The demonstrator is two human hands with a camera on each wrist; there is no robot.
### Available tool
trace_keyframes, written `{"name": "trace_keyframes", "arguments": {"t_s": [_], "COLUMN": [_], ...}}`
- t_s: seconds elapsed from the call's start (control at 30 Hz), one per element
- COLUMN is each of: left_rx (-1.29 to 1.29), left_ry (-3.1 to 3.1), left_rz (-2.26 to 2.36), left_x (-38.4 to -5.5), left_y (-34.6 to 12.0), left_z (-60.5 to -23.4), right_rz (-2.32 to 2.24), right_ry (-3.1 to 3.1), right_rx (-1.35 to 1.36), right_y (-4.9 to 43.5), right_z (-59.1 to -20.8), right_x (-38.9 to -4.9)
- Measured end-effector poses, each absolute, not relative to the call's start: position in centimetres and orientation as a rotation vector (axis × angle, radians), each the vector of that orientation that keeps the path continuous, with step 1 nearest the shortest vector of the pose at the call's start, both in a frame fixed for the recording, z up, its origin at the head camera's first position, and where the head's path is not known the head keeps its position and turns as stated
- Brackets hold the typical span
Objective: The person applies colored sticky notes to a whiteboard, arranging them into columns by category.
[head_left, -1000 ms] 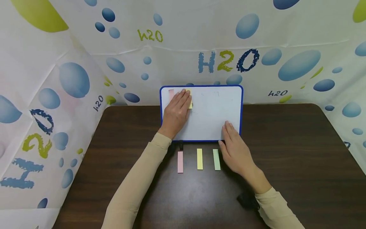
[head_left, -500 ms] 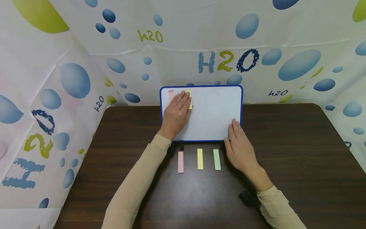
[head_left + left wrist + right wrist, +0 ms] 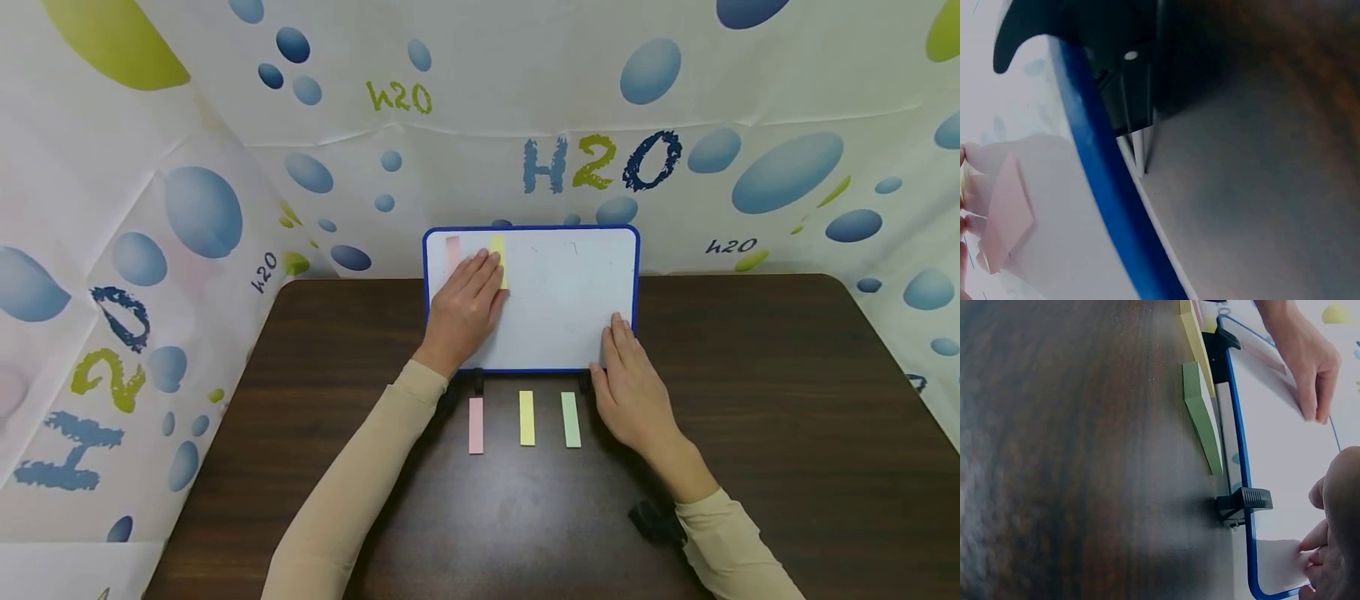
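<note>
A small whiteboard [image 3: 562,300] with a blue frame stands at the far edge of the table. My left hand [image 3: 465,308] lies over its left part, fingers extended, fingertips on a yellow sticky note [image 3: 498,243] and covering part of it. Left of that, a pink sticky note [image 3: 453,250] is on the board, its lower end hidden by the hand; the left wrist view shows this pink note [image 3: 1010,212] curling off the surface. My right hand [image 3: 633,387] rests with straight fingers against the board's lower right corner, holding nothing.
Pads of pink [image 3: 476,425], yellow [image 3: 527,418] and green [image 3: 572,420] sticky notes lie in a row before the board. Black clips [image 3: 1244,500] support its lower edge. A patterned sheet [image 3: 480,167] hangs behind the dark wooden table [image 3: 750,400].
My right hand has shifted a little right along the board's lower corner. My left fingertips have slid slightly down the yellow note, so more of its top shows.
</note>
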State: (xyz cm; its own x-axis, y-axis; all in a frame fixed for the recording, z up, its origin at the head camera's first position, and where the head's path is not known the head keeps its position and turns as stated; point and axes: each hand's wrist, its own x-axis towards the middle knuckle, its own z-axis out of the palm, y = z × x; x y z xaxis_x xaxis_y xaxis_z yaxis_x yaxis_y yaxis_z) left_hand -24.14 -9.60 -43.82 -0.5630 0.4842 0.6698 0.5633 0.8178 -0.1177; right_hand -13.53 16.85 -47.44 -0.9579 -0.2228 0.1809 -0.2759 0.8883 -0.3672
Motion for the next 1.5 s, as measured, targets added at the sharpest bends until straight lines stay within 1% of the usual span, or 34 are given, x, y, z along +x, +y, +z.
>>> {"name": "trace_keyframes", "arguments": {"t_s": [0.63,1.5], "left_rx": [-0.819,-0.800], "left_ry": [-2.247,-2.292], "left_rz": [-0.114,-0.134], "left_x": [-23.4,-22.5], "left_y": [-9.7,-10.2], "left_z": [-44.8,-44.9], "right_rz": [0.637,0.625], "right_ry": [-2.916,-2.929], "right_rx": [0.373,0.383], "right_y": [17.2,17.0], "right_z": [-47.4,-47.3], "right_x": [-13.4,-13.4]}}
